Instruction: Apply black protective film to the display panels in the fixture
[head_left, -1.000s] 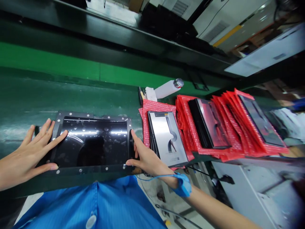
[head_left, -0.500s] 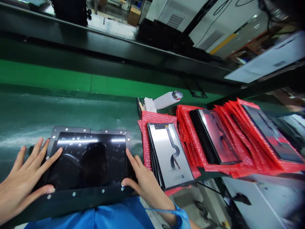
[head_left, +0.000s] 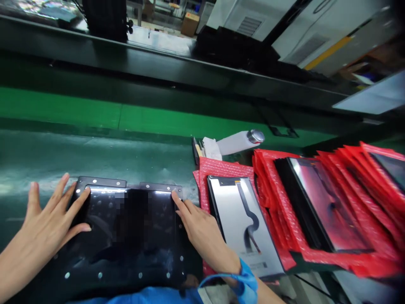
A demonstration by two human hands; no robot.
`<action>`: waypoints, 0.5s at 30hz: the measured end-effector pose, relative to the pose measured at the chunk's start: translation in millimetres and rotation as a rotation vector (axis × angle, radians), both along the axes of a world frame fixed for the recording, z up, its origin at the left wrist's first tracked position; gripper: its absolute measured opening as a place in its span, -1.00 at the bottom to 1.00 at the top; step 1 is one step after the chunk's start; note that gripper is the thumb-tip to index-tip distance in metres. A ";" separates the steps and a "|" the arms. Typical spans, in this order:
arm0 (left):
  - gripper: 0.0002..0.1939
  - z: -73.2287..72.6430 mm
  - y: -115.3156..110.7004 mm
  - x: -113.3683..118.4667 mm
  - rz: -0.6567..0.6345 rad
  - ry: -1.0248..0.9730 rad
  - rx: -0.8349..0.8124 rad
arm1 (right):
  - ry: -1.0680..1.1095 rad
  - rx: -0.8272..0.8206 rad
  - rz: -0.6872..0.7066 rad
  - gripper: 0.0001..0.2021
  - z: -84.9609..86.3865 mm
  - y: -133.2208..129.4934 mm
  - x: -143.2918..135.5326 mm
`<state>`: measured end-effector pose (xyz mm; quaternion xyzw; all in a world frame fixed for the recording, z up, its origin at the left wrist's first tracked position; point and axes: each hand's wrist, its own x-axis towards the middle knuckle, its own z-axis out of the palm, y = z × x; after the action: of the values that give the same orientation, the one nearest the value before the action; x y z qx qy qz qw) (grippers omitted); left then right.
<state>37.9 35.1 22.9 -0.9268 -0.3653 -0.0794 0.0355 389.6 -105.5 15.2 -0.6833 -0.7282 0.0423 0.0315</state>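
Note:
A glossy black screen panel (head_left: 104, 232) lies flat in a dark frame-shaped fixture (head_left: 101, 183) with round silver dots along its edges. My left hand (head_left: 52, 221) spreads its fingers over the left side, its index fingertip on the panel's far left corner. At the far right corner rests the outstretched index finger of my right hand (head_left: 204, 230); its other fingers are partly bent, and the thumb is hidden. Neither hand grips anything. Close by on the right, a stack of silver-backed display panels (head_left: 236, 215) with a dark ribbon cable sits on red bubble wrap (head_left: 224, 166).
Further right stand more red bubble-wrap sleeves (head_left: 275, 202) and another stack of display panels (head_left: 329, 202). A white bottle (head_left: 236, 142) with a metal cap lies behind, beside white tissue (head_left: 211, 147). A dark ledge (head_left: 158, 63) runs along the back of the green bench (head_left: 152, 158).
Both index fingers have moved up to the panel's far corners. My right thumb, earlier seen at the near right edge, is now hidden. The camera view has shifted, with the stacks further right.

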 end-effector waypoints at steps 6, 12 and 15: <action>-0.06 12.7 -2.8 14.2 -0.013 0.217 0.046 | -0.193 0.248 0.077 -0.44 -14.0 -3.1 1.6; 0.00 20.5 1.5 19.8 0.043 0.302 0.057 | -0.175 0.266 0.160 -0.35 -12.4 -1.2 8.3; 0.07 22.7 4.7 21.6 0.037 0.318 0.039 | -0.186 0.265 0.185 -0.31 -10.1 -0.1 10.4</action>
<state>59.6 39.8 45.6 -0.9198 -0.3707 0.0622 0.1122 400.0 -105.6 5.0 -0.6043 -0.7869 -0.1148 0.0498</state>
